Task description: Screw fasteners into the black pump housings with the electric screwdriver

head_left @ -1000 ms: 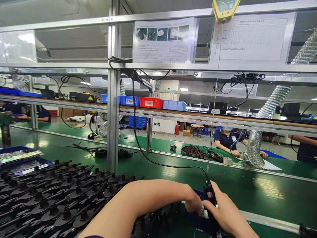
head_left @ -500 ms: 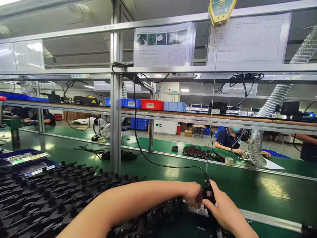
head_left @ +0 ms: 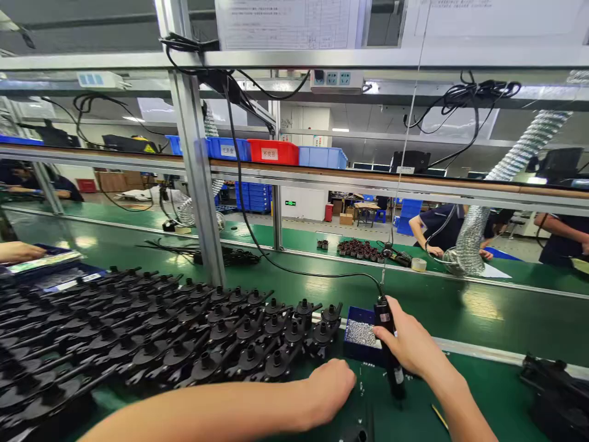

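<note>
My right hand (head_left: 409,341) is wrapped round a black electric screwdriver (head_left: 390,350), which hangs upright from a cable with its lower end pointing down. Curled closed, my left hand (head_left: 330,390) is over the green table left of the screwdriver; whatever its fingers hold is hidden. Behind and between the hands is a blue box (head_left: 365,355) of small silvery screws (head_left: 360,333). A few loose screws lie on the table in front of it. Part of a black plastic part (head_left: 361,434) shows at the bottom edge, below my left hand.
Rows of black plastic parts (head_left: 177,350) cover the table at left. More black parts (head_left: 554,393) lie at right, near a thin yellow stick (head_left: 439,416). A metal post (head_left: 196,172) rises behind. Another person's hand (head_left: 21,252) is over a tray at far left.
My left hand has come down and toward me from the blue screw box, uncovering it. The right hand still grips the screwdriver. The view has tilted downward, and another person's hand has appeared at far left.
</note>
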`<state>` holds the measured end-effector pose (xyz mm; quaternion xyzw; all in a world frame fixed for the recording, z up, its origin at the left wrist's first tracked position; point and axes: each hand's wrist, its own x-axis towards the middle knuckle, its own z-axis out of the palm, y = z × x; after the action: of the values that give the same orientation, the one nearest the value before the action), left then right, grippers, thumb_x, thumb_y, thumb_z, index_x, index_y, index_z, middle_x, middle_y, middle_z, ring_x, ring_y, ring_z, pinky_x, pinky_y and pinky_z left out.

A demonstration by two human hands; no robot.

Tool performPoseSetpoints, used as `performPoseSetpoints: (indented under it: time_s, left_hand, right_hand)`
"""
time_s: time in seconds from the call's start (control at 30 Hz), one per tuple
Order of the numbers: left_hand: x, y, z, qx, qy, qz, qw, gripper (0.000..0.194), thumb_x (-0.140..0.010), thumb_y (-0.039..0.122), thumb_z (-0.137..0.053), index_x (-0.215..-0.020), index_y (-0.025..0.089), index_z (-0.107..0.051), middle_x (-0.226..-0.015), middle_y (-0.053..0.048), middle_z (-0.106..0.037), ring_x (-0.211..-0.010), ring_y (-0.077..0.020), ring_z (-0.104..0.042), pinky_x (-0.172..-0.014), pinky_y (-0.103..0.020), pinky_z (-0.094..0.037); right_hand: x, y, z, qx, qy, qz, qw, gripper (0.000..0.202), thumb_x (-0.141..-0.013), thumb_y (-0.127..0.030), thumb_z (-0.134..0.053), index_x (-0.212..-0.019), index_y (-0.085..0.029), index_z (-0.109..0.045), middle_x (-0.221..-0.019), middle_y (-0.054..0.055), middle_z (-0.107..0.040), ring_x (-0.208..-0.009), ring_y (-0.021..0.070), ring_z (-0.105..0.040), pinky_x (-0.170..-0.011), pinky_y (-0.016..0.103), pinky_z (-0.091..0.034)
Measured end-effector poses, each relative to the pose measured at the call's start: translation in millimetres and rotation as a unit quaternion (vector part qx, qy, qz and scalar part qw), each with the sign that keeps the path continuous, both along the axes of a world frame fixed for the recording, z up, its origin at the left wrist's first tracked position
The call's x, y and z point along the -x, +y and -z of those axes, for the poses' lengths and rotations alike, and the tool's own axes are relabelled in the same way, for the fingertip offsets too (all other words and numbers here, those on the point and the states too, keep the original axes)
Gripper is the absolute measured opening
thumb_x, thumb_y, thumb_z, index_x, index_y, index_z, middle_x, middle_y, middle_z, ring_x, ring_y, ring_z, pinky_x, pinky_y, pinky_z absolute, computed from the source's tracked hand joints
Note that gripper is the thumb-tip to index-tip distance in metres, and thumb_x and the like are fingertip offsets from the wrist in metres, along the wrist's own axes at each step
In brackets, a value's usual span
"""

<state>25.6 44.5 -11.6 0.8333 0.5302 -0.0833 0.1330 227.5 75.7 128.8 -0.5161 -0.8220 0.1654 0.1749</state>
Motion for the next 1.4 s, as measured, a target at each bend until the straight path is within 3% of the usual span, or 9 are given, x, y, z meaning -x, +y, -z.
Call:
performPoseSetpoints:
  time_s: [0.13, 0.27, 0.4, 0.57, 0.67, 0.87, 1.07, 1.23, 1.4]
  left_hand:
    - [4.9, -10.6, 15.7, -0.063, -0.073, -0.045, 0.994, 0.025, -0.075, -0.001, -0.068, -0.092, 0.017, -0.071, -0.105, -0.013, -0.076, -0.101, -0.0310, -0.073, -0.090, -0.038, -0.059]
    - [5.2, -20.1, 26.1, -0.110, -0.145, -0.091, 0.979, 0.021, -0.095, 0.006, -0.053, -0.095, 0.017, -0.071, -0.112, -0.013, -0.071, -0.107, -0.0280, -0.067, -0.091, -0.036, -0.056]
    - [8.2, -29.0, 29.2, -0.128, -0.204, -0.081, 0.967, 0.025, -0.105, 0.013, -0.049, -0.098, 0.017, -0.072, -0.115, -0.012, -0.070, -0.112, -0.0269, -0.065, -0.099, -0.037, -0.054]
    - [18.0, -34.1, 26.4, -0.137, -0.248, -0.060, 0.957, 0.026, -0.104, 0.010, -0.053, -0.099, 0.018, -0.077, -0.115, -0.011, -0.071, -0.109, -0.0246, -0.067, -0.097, -0.034, -0.056]
    - [20.1, -36.2, 25.6, -0.150, -0.281, -0.052, 0.947, 0.024, -0.103, 0.012, -0.055, -0.098, 0.019, -0.078, -0.114, -0.011, -0.071, -0.108, -0.0247, -0.067, -0.097, -0.035, -0.057]
    - [18.9, -38.4, 27.1, -0.175, -0.340, -0.026, 0.924, 0.024, -0.101, 0.017, -0.055, -0.091, 0.019, -0.078, -0.106, -0.011, -0.071, -0.101, -0.0252, -0.068, -0.092, -0.037, -0.058]
    - [22.1, -39.9, 20.3, -0.216, -0.375, -0.010, 0.902, 0.022, -0.093, 0.014, -0.061, -0.076, 0.019, -0.074, -0.113, -0.012, -0.071, -0.104, -0.0256, -0.067, -0.090, -0.036, -0.056]
    - [21.2, -46.4, 1.9, -0.121, -0.417, -0.093, 0.896, 0.016, -0.086, 0.012, -0.068, -0.082, 0.020, -0.082, -0.091, -0.006, -0.076, -0.087, -0.0209, -0.070, -0.079, -0.031, -0.051]
    - [22.9, -54.0, -25.4, -0.027, -0.391, -0.148, 0.908, 0.014, -0.077, 0.008, -0.067, -0.075, 0.017, -0.078, -0.083, -0.003, -0.076, -0.081, -0.0208, -0.070, -0.072, -0.029, -0.048]
  right_hand:
    - [3.6, 0.0, 2.4, -0.002, 0.005, 0.002, 1.000, 0.056, -0.106, -0.031, -0.058, -0.157, -0.018, -0.039, -0.130, 0.021, -0.075, -0.118, 0.0420, -0.071, -0.094, 0.046, -0.051]
    - [6.5, -3.5, 3.7, -0.009, 0.014, 0.004, 1.000, 0.048, -0.105, -0.032, -0.055, -0.151, -0.022, -0.042, -0.128, 0.015, -0.075, -0.114, 0.0365, -0.071, -0.090, 0.042, -0.050]
    - [7.7, -5.8, 8.1, -0.002, 0.027, 0.010, 1.000, 0.022, -0.105, -0.039, -0.055, -0.120, -0.023, -0.057, -0.114, 0.011, -0.077, -0.100, 0.0325, -0.072, -0.082, 0.039, -0.050]
    - [10.2, -3.3, 13.1, 0.019, 0.058, -0.001, 0.998, 0.019, -0.102, -0.043, -0.061, -0.104, -0.024, -0.063, -0.103, 0.007, -0.079, -0.091, 0.0279, -0.072, -0.076, 0.035, -0.050]
    - [11.0, -8.6, 4.5, 0.000, 0.070, 0.005, 0.998, 0.019, -0.099, -0.043, -0.064, -0.097, -0.023, -0.064, -0.099, 0.006, -0.079, -0.088, 0.0281, -0.070, -0.076, 0.036, -0.050]
    - [18.1, -51.3, -24.7, -0.089, 0.171, 0.045, 0.980, 0.032, -0.100, -0.055, -0.067, -0.093, -0.024, -0.063, -0.091, 0.006, -0.077, -0.085, 0.0272, -0.072, -0.078, 0.037, -0.052]
    - [30.8, -73.9, -23.9, -0.083, 0.149, -0.026, 0.985, 0.031, -0.099, -0.052, -0.067, -0.085, -0.025, -0.067, -0.081, 0.002, -0.075, -0.075, 0.0241, -0.070, -0.068, 0.034, -0.054]
    - [24.5, -73.9, -29.7, -0.111, 0.088, -0.041, 0.989, 0.026, -0.099, -0.047, -0.067, -0.086, -0.025, -0.064, -0.080, 0.002, -0.074, -0.070, 0.0229, -0.066, -0.062, 0.034, -0.052]
    - [12.3, -83.7, -34.5, -0.156, 0.172, 0.049, 0.972, 0.032, -0.097, -0.054, -0.072, -0.085, -0.025, -0.064, -0.093, 0.007, -0.077, -0.084, 0.0274, -0.071, -0.075, 0.039, -0.057]
